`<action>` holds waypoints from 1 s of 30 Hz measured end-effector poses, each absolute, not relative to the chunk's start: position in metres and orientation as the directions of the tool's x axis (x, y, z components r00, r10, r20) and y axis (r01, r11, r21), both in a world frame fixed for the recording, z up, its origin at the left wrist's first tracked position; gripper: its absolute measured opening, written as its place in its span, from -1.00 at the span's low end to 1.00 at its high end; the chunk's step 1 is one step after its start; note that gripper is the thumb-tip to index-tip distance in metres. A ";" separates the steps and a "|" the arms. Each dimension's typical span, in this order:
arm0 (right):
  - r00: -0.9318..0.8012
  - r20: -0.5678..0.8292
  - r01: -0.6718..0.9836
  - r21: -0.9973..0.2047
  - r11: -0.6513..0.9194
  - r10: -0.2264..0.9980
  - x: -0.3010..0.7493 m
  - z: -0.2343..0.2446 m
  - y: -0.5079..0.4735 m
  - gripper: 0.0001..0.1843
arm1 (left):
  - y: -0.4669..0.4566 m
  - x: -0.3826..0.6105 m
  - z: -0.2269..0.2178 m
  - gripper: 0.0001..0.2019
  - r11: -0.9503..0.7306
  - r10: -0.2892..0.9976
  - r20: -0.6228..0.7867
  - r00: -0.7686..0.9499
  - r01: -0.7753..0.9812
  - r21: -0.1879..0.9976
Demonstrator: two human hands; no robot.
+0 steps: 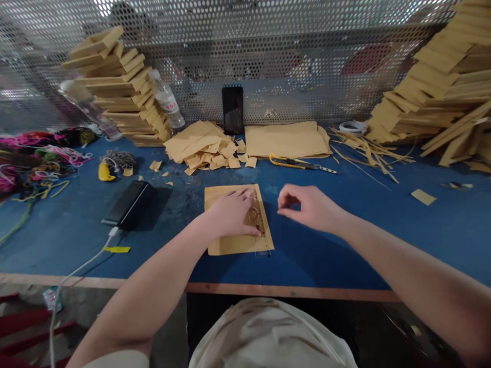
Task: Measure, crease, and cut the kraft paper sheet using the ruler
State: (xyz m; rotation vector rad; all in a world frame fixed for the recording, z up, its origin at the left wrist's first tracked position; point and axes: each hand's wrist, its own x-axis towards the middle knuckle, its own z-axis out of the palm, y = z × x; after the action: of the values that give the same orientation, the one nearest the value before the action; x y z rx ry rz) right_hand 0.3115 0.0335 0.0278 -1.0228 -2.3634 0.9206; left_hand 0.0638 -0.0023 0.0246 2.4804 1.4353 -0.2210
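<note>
A sheet of brown kraft paper (226, 245) lies on the blue tabletop in front of me, with a clear plastic ruler (263, 235) along its right side. My left hand (233, 212) rests flat on both, fingers stretched out and thumb apart. To the right of the paper, my right hand (310, 207) is raised a little over the table, its thumb and fingers curled together in a pinch. Nothing shows between those fingertips. Beyond the hands, a yellow utility knife (293, 162) lies in front of a stack of kraft sheets (286, 140).
Leaning stacks of folded kraft paper stand at back left (123, 97) and right (429, 87). Paper scraps (215, 153), an upright phone (232, 110) and a bottle (169, 102) are by the mesh panel. A black device (130, 202) with a white cable (88, 263) sits left, near tangled yarn (34, 158).
</note>
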 end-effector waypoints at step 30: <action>-0.939 0.238 0.195 -0.227 0.954 0.249 0.293 -0.007 0.014 -0.75 | 0.010 0.036 0.021 0.01 -0.440 0.843 -0.253 0.474 0.880 0.182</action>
State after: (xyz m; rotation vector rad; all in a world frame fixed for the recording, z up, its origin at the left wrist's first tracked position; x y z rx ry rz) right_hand 0.2933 0.0138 -0.0072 -0.3290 -2.8406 0.2915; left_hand 0.0358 0.0097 0.0207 2.4375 1.4666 -0.1788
